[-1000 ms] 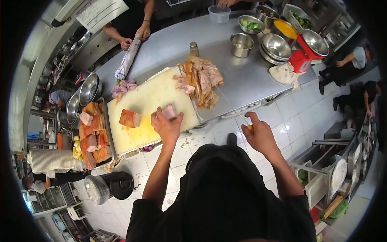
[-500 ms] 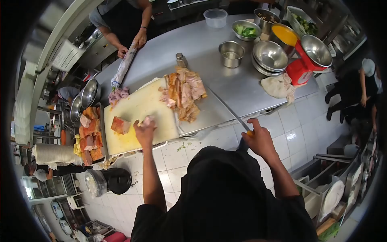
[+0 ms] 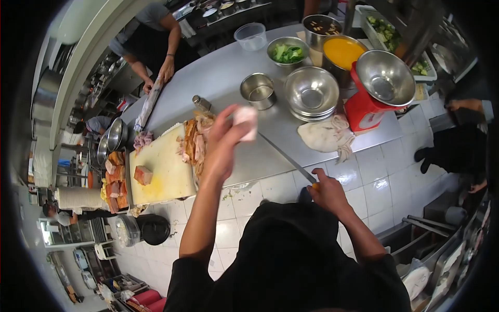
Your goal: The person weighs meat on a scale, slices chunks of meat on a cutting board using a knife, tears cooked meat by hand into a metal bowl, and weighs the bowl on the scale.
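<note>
My left hand [image 3: 221,148] is raised over the counter, closed around a pale pink chunk of meat [image 3: 245,124], slightly blurred. In my right hand [image 3: 330,195] is the handle of a long knife [image 3: 286,160], its blade pointing up and left over the counter's front edge. A yellowish cutting board [image 3: 166,166] lies to the left, with one browned block of meat [image 3: 143,175] on it. Cut roasted meat [image 3: 195,145] is piled at the board's right end, partly hidden behind my left forearm.
A red scale [image 3: 364,112] with a steel bowl, stacked bowls [image 3: 312,91], a steel pot [image 3: 258,92] and a cloth [image 3: 322,135] stand right. A tray of meat pieces [image 3: 115,179] adjoins the board's left. Across the counter, a co-worker's hands [image 3: 165,70] hold a long wrapped roll [image 3: 149,106].
My left hand has lifted the meat chunk off the board and moved right and up with it. The view has shifted right. My right hand keeps the knife.
</note>
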A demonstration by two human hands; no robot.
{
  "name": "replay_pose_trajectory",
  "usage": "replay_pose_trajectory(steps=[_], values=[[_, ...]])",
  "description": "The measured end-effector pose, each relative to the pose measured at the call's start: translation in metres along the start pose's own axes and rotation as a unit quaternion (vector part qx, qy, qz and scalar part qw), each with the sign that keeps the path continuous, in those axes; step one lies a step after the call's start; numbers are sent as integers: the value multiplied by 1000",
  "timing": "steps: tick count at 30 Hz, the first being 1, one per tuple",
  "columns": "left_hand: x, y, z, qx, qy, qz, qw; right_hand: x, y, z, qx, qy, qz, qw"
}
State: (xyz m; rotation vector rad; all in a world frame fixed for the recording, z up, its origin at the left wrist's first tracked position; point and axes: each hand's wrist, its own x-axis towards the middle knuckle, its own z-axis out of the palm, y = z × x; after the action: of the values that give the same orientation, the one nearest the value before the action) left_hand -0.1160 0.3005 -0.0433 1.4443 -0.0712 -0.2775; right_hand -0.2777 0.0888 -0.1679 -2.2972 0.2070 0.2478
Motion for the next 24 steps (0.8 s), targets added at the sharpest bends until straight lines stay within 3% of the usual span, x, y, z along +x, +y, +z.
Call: replay_pose_trajectory(steps=[4, 6, 13, 17, 24], values=[[41, 23, 116, 86, -195, 85, 973, 1, 5, -6, 8, -14, -9, 1000], [57, 27, 168, 113, -239, 110, 958, -3, 8, -9, 20, -17, -24, 999], [127, -25, 275, 387, -204, 332, 836, -11, 20, -19, 53, 11, -38, 998], [132, -40, 292, 483, -220, 318, 785, -15, 24, -27, 72, 21, -30, 997], [145, -50, 297, 535, -243, 366, 721, -9, 33, -27, 90, 24, -33, 995]])
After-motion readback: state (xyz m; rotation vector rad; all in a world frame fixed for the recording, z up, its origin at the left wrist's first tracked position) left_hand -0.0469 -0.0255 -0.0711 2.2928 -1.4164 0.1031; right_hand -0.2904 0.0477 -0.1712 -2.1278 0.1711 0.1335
